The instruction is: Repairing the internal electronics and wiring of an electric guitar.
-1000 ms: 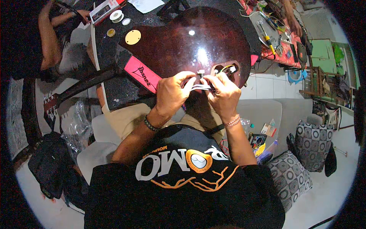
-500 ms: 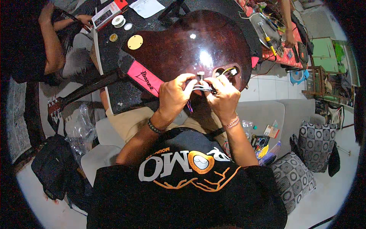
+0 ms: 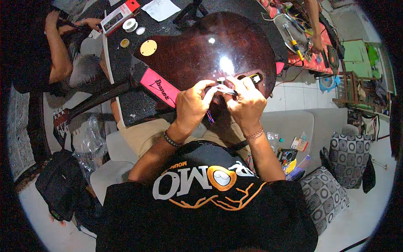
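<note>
A dark brown glossy guitar [image 3: 210, 46] lies back-up on the black table, with a round cream plate [image 3: 148, 47], a pink strap [image 3: 157, 86] and an open cavity [image 3: 256, 82] holding wiring. My left hand [image 3: 191, 105] pinches a bundle of pale wires [image 3: 222, 90] left of the cavity, with thin coloured leads hanging below. My right hand [image 3: 245, 105] grips the same wires, fingers beside a small metal part [image 3: 221, 80] whose exact form is too small to tell.
Another person's arm [image 3: 58, 54] is at upper left, near a boxed item [image 3: 119, 17] and solder spool [image 3: 130, 25]. A second person's hand [image 3: 315, 44] is by a soldering iron [image 3: 296, 46] on red cloth. A grey couch [image 3: 289, 122] and cushions [image 3: 319, 199] are right.
My right fingers have shifted slightly over the wires, which now look more bunched. The hand of the person at upper right has come down toward the red cloth.
</note>
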The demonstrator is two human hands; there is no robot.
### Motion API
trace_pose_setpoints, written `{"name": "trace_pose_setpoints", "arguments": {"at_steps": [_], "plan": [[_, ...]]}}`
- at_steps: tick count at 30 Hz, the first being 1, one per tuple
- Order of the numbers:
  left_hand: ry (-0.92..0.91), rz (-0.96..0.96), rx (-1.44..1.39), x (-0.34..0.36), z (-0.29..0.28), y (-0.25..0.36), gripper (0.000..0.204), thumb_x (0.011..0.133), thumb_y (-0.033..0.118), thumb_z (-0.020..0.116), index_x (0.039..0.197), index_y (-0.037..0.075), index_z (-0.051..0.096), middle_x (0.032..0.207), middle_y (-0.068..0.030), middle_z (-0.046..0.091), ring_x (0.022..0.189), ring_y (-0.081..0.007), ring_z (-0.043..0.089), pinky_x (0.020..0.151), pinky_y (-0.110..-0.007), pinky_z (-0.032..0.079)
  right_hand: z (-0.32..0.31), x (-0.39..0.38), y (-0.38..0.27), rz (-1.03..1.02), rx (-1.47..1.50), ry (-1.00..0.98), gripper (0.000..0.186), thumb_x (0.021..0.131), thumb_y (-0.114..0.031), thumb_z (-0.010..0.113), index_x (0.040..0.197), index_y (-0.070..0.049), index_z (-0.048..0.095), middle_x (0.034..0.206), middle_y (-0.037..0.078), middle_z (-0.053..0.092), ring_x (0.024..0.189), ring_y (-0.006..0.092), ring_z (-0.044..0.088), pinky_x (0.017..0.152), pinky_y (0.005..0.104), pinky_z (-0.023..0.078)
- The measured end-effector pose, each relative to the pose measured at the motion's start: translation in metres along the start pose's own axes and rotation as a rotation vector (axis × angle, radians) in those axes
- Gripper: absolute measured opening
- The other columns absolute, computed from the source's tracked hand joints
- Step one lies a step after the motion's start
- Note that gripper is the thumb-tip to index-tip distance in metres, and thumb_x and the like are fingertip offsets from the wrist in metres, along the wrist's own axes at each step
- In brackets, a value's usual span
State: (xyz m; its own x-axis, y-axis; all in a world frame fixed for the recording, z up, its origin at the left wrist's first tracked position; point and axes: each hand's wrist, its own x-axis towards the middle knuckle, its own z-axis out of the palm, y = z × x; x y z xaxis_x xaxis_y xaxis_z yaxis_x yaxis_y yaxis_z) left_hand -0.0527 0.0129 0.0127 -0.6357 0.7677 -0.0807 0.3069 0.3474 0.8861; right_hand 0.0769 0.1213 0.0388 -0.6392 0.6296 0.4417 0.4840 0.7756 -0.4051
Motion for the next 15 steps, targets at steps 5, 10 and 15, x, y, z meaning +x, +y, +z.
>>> {"name": "trace_pose_setpoints", "arguments": {"at_steps": [5,10,15], "plan": [[0.094,0.134,-0.04,0.003,0.011,-0.006,0.022,0.093,0.024,0.077,0.111,0.011,0.076,0.071,-0.011,0.071,0.06,-0.0247,0.069,0.056,-0.038,0.05,0.005,0.005,0.01,-0.036,-0.022,-0.067,0.03,0.078,-0.019,0.081,0.108,-0.017,0.079,0.087,0.005,0.067,0.073,0.024,0.07,0.065,0.0363,0.054],[0.11,0.157,-0.108,0.001,0.012,-0.007,0.022,0.093,0.023,0.077,0.111,0.01,0.075,0.072,-0.012,0.071,0.06,-0.0247,0.069,0.055,-0.038,0.05,0.007,0.005,0.006,-0.017,0.042,-0.062,0.029,0.078,-0.016,0.079,0.107,-0.016,0.08,0.087,0.006,0.067,0.073,0.0247,0.069,0.065,0.0372,0.053],[0.013,0.073,-0.048,0.002,0.007,0.001,0.022,0.095,0.017,0.075,0.114,0.008,0.074,0.087,-0.0122,0.076,0.075,-0.02,0.074,0.066,-0.034,0.054,0.005,0.006,0.008,-0.002,0.063,-0.058,0.028,0.078,-0.014,0.078,0.106,-0.016,0.08,0.086,0.006,0.068,0.072,0.0256,0.069,0.064,0.0373,0.053]]}}
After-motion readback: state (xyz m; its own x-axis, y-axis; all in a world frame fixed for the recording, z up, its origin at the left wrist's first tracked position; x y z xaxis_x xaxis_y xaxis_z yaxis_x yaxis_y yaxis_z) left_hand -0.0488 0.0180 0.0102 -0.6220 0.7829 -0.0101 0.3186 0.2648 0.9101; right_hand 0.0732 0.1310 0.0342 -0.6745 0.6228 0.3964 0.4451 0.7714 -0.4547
